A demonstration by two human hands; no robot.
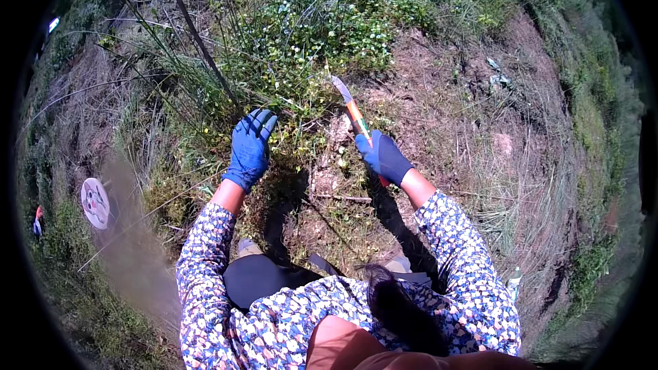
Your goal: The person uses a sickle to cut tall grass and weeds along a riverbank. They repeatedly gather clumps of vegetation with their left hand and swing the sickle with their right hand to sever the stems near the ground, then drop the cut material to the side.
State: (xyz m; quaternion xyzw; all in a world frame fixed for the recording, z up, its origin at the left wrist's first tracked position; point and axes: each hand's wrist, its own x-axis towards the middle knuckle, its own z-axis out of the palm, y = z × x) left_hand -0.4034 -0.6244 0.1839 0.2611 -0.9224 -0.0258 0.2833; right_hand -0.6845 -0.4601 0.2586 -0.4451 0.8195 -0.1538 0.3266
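sickle (356, 118) points forward, slanting left

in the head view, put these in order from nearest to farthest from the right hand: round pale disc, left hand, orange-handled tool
From the right hand:
1. Orange-handled tool: in its grip, blade pointing up and left.
2. Left hand: blue-gloved, to its left.
3. Round pale disc: far left, beyond the left hand.

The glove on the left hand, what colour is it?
The glove is bright blue, seen best in the head view.
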